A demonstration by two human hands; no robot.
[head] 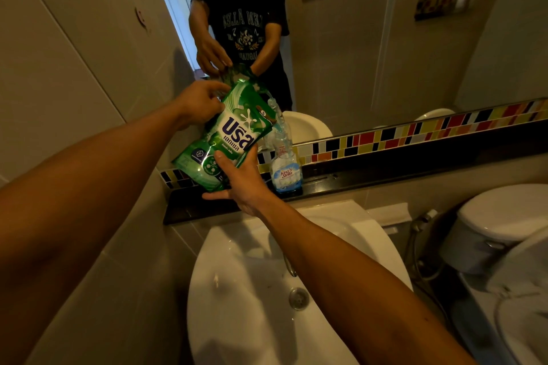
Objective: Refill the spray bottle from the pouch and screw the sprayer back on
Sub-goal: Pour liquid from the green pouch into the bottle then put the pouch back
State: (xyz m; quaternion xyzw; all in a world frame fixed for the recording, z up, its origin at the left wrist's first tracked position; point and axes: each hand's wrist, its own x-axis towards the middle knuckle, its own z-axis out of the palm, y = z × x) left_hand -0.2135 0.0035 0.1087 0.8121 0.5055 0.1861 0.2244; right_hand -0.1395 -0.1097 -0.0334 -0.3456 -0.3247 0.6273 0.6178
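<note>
Head view, pouch (229, 135): tilted over, left hand (199, 101) pinches its top, right hand (240, 179) grips its bottom.
Bottle (284, 157): uncapped on the far ledge (385, 173), just right of the pouch.
Progress: pouring apparently underway; sprayer not seen, screwing remains.

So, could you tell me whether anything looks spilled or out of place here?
Nothing looks spilled. The green refill pouch, gripped by the left hand and right hand, tilts over the clear plastic spray bottle, which stands upright on the black ledge. Its sprayer is off and not visible.
</note>
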